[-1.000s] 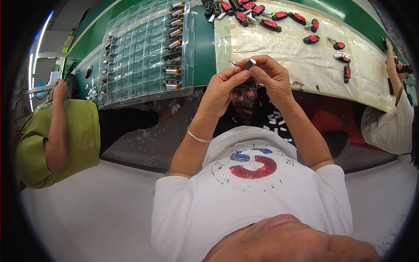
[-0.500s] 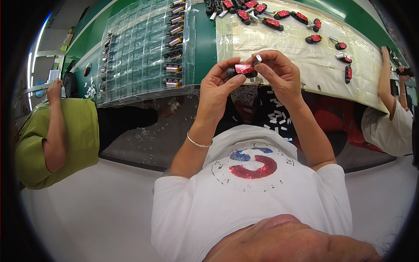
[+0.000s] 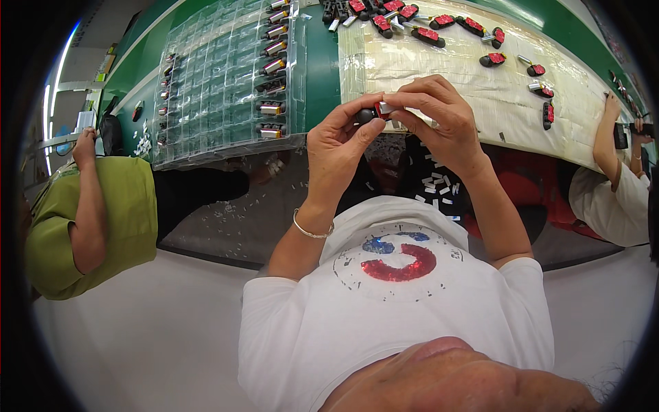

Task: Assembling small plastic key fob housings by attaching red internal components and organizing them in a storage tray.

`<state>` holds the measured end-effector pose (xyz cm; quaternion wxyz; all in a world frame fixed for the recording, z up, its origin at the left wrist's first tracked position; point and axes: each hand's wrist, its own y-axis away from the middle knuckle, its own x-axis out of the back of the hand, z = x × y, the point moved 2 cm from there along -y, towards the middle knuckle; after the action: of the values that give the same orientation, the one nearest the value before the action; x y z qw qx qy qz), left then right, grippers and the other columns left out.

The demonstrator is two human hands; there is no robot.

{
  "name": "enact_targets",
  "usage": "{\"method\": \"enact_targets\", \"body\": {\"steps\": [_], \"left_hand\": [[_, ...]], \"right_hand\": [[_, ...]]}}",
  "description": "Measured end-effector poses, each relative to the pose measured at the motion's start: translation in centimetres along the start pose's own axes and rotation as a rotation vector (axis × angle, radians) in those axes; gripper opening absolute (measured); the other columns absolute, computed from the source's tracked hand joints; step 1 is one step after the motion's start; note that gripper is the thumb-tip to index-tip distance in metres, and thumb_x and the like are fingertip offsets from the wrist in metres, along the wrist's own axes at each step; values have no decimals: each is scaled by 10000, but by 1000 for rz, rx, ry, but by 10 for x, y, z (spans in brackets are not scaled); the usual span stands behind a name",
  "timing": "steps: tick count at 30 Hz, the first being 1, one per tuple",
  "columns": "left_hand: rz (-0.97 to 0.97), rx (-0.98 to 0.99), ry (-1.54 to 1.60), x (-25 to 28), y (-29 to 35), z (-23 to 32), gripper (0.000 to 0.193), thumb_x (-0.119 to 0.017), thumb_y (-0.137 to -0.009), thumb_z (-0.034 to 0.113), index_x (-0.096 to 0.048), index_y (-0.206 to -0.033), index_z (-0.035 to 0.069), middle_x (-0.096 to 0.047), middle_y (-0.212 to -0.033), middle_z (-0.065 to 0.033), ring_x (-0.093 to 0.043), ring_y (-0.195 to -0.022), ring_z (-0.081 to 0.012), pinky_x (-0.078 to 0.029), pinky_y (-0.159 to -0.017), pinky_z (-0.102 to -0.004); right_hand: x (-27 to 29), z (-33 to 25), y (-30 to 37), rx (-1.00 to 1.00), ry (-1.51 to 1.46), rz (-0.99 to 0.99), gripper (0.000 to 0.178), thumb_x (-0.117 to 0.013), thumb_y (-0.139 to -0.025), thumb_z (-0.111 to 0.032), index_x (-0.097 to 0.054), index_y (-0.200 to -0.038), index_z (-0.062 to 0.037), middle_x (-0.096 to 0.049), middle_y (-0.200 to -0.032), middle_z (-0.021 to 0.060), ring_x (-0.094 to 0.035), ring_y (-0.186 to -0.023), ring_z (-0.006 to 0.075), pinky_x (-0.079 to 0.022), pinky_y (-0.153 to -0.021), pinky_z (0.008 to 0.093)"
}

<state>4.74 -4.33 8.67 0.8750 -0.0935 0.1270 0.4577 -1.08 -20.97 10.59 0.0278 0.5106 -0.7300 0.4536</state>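
Observation:
In front of my chest, at the table's edge, my left hand [image 3: 332, 143] pinches a small black part with a red face [image 3: 366, 116] between thumb and fingers. My right hand [image 3: 439, 123] meets it there, with fingertips closed on a small silver block [image 3: 387, 107] that lies against the red face. The fingers cover much of both pieces. Past my hands, several similar red-and-black parts [image 3: 428, 36] with silver blocks lie scattered on a tape-covered, cream-coloured board [image 3: 439, 75].
To the left lies a clear compartment tray [image 3: 220, 86] with parts along its side columns, on a green tabletop [image 3: 322, 82]. A person in a green top [image 3: 103, 220] sits at left, another person in a pale top [image 3: 611, 206] at right. White scraps [image 3: 436, 184] lie below the table edge.
My right hand has brought the silver block from above the part down against its red face. The fingers of that hand now reach over the part; my left hand stays nearly in place.

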Motion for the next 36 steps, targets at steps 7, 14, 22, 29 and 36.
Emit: {"method": "enact_targets", "body": {"steps": [7, 14, 22, 29, 36], "left_hand": [[-16, 28, -67, 3, -1, 0, 312, -672, -869, -17, -630, -1179, -26, -651, -1139, -63, -597, -920, -49, -500, -791, -170], [-7, -34, -24, -2, -3, -4, 323, -685, -858, -11, -620, -1173, -40, -636, -1202, -125, -599, -952, -69, -502, -797, -178], [77, -144, -23, -4, 2, -7, 271, -644, -835, -88, -613, -1098, -30, -610, -1237, -152, -612, -1060, -138, -509, -922, -256], [13, -256, -117, -2, 1, -4, 284, -659, -833, -77, -621, -1108, -14, -607, -1240, -150, -611, -1095, -162, -511, -936, -269], [2, -226, -435, 9, -20, 0, 284, -699, -818, -18, -669, -1098, 22, -642, -1131, -94, -641, -1024, -165, -524, -873, -252]], "right_hand": [[0, 2, 2, -46, -43, -36, 262, -747, -761, -80, -740, -1010, -162, -673, -915, 9, -607, -866, 180, -503, -755, 295], [-15, 0, 12, -199, -118, 37, 276, -754, -747, -61, -742, -1002, -166, -662, -1001, 17, -623, -946, 185, -514, -801, 306], [-22, 7, 20, -334, -512, 74, 307, -727, -818, -77, -685, -1122, -78, -611, -1177, 74, -607, -1058, 162, -507, -909, 308], [-25, 9, 21, -586, -912, 34, 326, -701, -872, -101, -629, -1172, 7, -643, -1114, 65, -632, -980, 113, -512, -881, 245], [-42, 43, 13, -635, -953, -54, 306, -685, -895, -126, -619, -1153, 24, -666, -1061, 61, -629, -921, 96, -511, -824, 231]]}}
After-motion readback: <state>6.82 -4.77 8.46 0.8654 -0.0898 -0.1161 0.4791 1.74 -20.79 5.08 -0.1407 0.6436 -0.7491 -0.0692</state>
